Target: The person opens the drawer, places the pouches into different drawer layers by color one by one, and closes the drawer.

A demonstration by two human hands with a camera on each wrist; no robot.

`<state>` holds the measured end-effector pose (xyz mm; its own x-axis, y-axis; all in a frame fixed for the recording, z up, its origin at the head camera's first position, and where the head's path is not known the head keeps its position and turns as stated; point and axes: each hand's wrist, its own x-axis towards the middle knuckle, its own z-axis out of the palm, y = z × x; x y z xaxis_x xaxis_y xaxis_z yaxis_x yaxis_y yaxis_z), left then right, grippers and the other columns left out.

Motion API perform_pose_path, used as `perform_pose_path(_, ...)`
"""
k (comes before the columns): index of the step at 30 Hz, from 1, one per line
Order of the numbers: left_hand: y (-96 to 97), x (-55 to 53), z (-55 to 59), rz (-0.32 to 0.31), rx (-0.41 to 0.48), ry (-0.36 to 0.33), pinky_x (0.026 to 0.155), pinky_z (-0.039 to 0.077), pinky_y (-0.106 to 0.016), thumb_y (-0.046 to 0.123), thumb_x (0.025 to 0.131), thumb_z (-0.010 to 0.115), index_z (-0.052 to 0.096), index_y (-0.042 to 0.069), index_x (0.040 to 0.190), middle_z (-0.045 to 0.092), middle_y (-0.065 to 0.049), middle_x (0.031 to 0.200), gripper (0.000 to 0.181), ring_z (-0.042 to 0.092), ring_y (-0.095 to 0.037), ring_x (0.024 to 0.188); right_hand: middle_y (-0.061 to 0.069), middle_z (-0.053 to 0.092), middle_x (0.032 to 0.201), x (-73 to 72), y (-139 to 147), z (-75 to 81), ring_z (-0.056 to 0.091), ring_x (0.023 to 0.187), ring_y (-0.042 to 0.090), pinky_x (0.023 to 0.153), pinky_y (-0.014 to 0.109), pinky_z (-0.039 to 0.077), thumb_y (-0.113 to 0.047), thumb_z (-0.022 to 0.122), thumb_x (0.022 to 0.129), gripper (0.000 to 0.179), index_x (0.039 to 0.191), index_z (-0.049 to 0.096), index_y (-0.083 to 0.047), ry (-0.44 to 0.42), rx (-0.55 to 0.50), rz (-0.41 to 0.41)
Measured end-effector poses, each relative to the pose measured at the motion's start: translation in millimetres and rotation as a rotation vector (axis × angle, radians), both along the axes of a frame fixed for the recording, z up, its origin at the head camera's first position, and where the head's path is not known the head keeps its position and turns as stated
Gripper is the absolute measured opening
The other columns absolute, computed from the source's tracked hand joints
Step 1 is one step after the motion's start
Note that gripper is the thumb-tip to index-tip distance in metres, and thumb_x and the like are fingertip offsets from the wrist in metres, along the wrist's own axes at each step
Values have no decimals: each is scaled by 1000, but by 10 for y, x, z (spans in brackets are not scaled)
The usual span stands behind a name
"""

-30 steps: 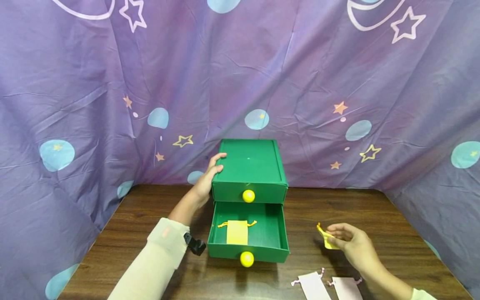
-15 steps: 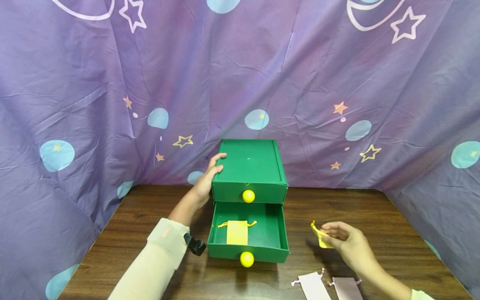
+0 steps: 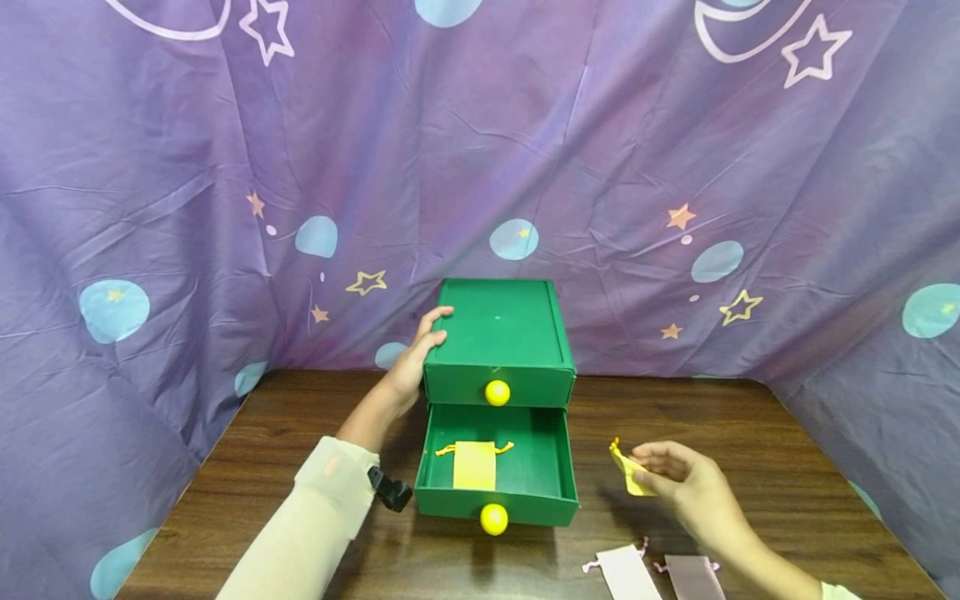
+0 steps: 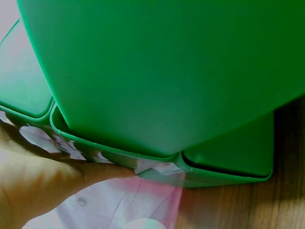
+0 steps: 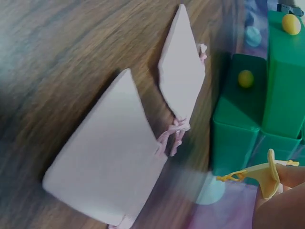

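Note:
My left hand (image 3: 407, 367) rests against the left side of a green two-drawer box (image 3: 498, 321), its fingertips at the top edge. In the left wrist view a straight digit lies along the green wall. The lower drawer (image 3: 495, 506) is pulled out, and a yellow drawstring pouch (image 3: 474, 467) lies flat inside it. To the right of that drawer, my right hand (image 3: 701, 496) pinches a second yellow drawstring pouch (image 3: 630, 475) between thumb and fingers, above the table. Its yellow cords (image 5: 231, 177) stick out past the fingers in the right wrist view.
Two pale pink drawstring pouches, a left one (image 3: 628, 573) and a right one (image 3: 693, 577), lie near the front of the brown wooden table (image 3: 300, 467). The upper drawer (image 3: 457, 387) is closed. A purple cloth (image 3: 420, 167) hangs behind the table.
My right hand has moved a little to the left with the yellow pouch, closer to the pulled-out drawer. The left hand and the box have stayed put.

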<state>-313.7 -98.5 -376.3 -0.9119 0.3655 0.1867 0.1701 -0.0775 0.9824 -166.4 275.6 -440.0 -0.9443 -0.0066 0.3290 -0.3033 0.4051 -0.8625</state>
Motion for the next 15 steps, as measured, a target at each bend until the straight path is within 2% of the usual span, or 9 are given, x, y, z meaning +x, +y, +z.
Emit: perform_pose_path(15, 1, 6, -1, 3, -2, -4, 113, 28, -48, 24, 106, 30, 21, 20, 160, 19, -18, 163, 55, 36, -35, 135, 16, 77, 97, 44, -178, 192, 71, 84, 6, 71, 24, 59, 8, 74, 86, 27, 112, 67, 12, 28, -9, 75)
